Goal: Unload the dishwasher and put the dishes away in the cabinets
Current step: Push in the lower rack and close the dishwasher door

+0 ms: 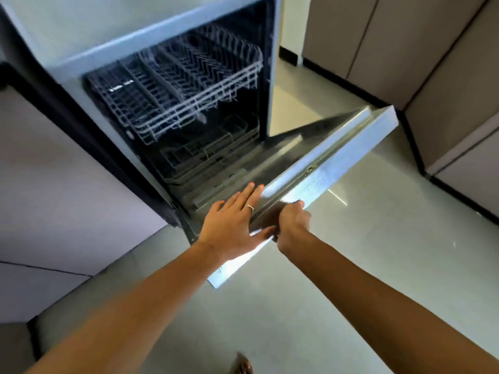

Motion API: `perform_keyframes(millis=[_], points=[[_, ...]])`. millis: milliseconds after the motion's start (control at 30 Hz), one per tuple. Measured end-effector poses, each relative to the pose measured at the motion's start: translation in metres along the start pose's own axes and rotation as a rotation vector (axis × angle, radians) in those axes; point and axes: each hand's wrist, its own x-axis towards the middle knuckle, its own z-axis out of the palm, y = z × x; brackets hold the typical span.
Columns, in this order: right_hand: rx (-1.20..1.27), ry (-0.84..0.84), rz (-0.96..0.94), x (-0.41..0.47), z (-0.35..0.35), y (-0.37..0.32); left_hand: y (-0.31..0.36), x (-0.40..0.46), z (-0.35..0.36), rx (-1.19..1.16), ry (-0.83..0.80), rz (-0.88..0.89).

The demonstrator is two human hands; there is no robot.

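Okay, from my feed: dishwasher fills the upper middle, set between pale cabinet fronts on the left and tan cabinets along the right wall, grey floor below. Its door is dropped partly open, steel inner face up, tilted toward me. Upper rack sits inside the tub, white wire; I can't make out any dishes in it, the frame is motion-blurred. Lower rack is below it in shadow, contents unreadable from here. Left hand lies flat on the door's inner face near the top edge, fingers straight and slightly spread, a ring on one finger. Right hand is just beside it, fingers curled over the door's top edge, gripping it from the outer side. Both forearms reach in from the bottom of the view. A foot shows at the lower edge.
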Motion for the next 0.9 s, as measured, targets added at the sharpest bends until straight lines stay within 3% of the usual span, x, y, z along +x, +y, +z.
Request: perform_keyframes(millis=[200, 367, 433, 567, 667, 800, 900], points=[[-0.136, -0.133, -0.242, -0.026, 0.054, -0.053, -0.048, 0.029, -0.07, 0.024, 0.033, -0.23], [-0.351, -0.198, -0.593, -0.024, 0.074, -0.096, -0.085, 0.056, -0.112, 0.081, 0.168, -0.224], [-0.34, -0.225, -0.65, -0.019, 0.083, -0.119, -0.1, 0.064, -0.126, 0.08, 0.216, -0.219], [-0.399, -0.207, -0.497, -0.013, 0.101, -0.163, -0.124, 0.076, -0.15, 0.059, 0.158, -0.01], [-0.461, -0.219, -0.523, -0.01, 0.107, -0.179, -0.131, 0.081, -0.155, 0.114, 0.046, 0.205], [-0.499, -0.222, -0.601, -0.008, 0.111, -0.192, -0.138, 0.09, -0.154, 0.132, 0.038, 0.213], [-0.668, -0.136, -0.861, -0.006, 0.12, -0.196, -0.147, 0.093, -0.157, 0.151, 0.071, 0.18]])
